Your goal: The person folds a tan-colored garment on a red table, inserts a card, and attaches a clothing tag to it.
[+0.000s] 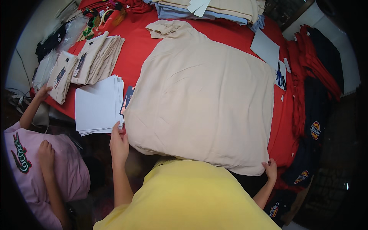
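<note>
A beige shirt [199, 92] lies spread flat across the red-covered table in front of me, its collar at the far left and its hem toward me. My right hand [270, 170] pinches the hem at the near right corner. My left hand [119, 146] is beside the near left edge of the shirt, fingers stretched upward and apart, at the corner of a stack of white sheets [99, 103]. Between that stack and the shirt, a dark card tag [128, 99] sticks out, partly covered.
Folded beige shirts with tags [94, 63] lie at the left, where a co-worker's hand [44, 92] touches one. A tape dispenser [108, 20] stands behind them. Folded garments [218, 10] are piled at the back. Blue scissors [280, 78] rest on the right; dark garments [316, 111] hang beyond.
</note>
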`<state>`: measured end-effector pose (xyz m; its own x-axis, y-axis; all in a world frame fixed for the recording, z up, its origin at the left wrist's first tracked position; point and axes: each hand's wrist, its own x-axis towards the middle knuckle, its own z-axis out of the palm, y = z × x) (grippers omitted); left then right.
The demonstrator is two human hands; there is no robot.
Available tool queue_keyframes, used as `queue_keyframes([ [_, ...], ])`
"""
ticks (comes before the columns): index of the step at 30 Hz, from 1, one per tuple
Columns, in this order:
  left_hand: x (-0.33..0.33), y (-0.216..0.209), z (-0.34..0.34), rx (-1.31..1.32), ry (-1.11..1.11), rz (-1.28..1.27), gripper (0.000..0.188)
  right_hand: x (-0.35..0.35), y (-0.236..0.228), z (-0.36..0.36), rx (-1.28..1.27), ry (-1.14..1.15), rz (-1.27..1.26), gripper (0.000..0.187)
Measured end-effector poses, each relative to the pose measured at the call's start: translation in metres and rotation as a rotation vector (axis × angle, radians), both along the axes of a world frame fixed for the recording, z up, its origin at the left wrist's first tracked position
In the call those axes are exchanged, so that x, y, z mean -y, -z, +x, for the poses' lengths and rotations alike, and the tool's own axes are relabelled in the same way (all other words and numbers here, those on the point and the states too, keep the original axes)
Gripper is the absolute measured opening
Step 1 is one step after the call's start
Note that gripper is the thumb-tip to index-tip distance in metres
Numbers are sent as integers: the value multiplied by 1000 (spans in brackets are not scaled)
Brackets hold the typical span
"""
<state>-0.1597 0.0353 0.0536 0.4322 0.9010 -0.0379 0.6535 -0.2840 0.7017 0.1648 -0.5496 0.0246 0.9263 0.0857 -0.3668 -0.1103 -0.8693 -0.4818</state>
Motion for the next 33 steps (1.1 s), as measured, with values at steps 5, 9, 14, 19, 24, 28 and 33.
queue_keyframes([
  [5, -63, -3, 98, -20, 179, 358, 27, -109, -31, 46, 503, -44, -102, 17],
  [9, -157, 43, 200, 23, 82, 395, 31, -208, -26, 126, 784, -318, -29, 16],
  [14, -201, 16, 257, 343, 356, -468, 17, -298, -7, 228, 865, -368, 213, 21],
  [19, -194, 2, 258, 728, 241, -711, 14, -339, 8, 290, 818, -478, -102, 46],
  [24, -212, 0, 237, 37, 122, -207, 14, -345, 1, 293, 610, -447, -399, 65],
  [28, -225, 6, 221, 402, 72, -758, 20, -347, 2, 294, 599, -449, -384, 64],
  [33, -231, 9, 231, 39, 94, -262, 22, -348, 5, 298, 624, -467, -343, 63],
])
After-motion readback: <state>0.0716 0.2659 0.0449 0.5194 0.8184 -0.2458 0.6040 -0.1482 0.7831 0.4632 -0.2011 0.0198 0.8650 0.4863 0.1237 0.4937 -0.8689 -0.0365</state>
